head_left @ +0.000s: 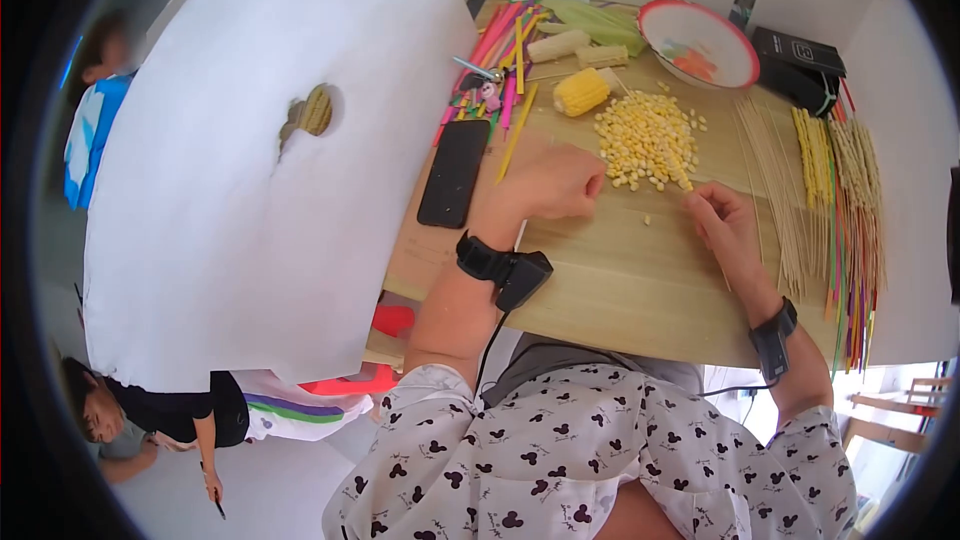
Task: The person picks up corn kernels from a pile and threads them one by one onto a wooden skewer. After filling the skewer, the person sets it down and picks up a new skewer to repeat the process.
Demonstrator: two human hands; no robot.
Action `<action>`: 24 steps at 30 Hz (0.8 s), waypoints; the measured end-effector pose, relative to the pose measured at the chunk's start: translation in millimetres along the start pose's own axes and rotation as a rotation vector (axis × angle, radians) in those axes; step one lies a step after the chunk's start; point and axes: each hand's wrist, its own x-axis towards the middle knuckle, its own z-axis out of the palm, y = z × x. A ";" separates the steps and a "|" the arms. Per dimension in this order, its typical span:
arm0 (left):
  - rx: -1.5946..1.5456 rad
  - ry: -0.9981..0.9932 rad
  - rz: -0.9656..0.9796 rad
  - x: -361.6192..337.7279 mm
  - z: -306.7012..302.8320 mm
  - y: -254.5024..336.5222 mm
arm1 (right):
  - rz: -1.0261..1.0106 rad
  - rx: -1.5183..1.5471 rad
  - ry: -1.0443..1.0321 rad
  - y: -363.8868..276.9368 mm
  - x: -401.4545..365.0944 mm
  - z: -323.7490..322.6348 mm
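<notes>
Yellow kernels (pixel 640 130) lie heaped on the grained wooden table (pixel 620 270) just beyond your hands.
Your right hand (pixel 725 227) pinches a thin stick (pixel 684 179), strung with knobbly kernels, at the heap's near edge; your left hand (pixel 562 183) curls into a fist beside it (whether anything is inside, I cannot tell), near a stubby corn cob (pixel 580 93) and a flat, dark phone (pixel 453 173).

**Hidden grips and small print**

The curled fingers of the left hand (pixel 562 182) hide whatever may be inside. The right hand (pixel 725 225) covers part of a thin stick threaded with yellow kernels (pixel 685 180). Lettering on the black rectangular box (pixel 798 50) is illegibly small. The top edge crops the large white board (pixel 230 240), which partly hides a person in blue and white (pixel 95 145).
</notes>
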 end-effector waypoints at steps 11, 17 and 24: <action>-0.012 0.038 0.040 -0.6 -0.6 6.1 | -0.010 -0.021 0.008 1.8 1.7 0.1; -0.138 0.139 0.019 2.2 -3.5 4.0 | 0.007 -0.006 0.020 -0.5 -0.5 1.7; 0.004 0.251 -0.086 5.3 -3.4 -0.4 | -0.002 -0.014 0.017 -0.4 -1.7 0.9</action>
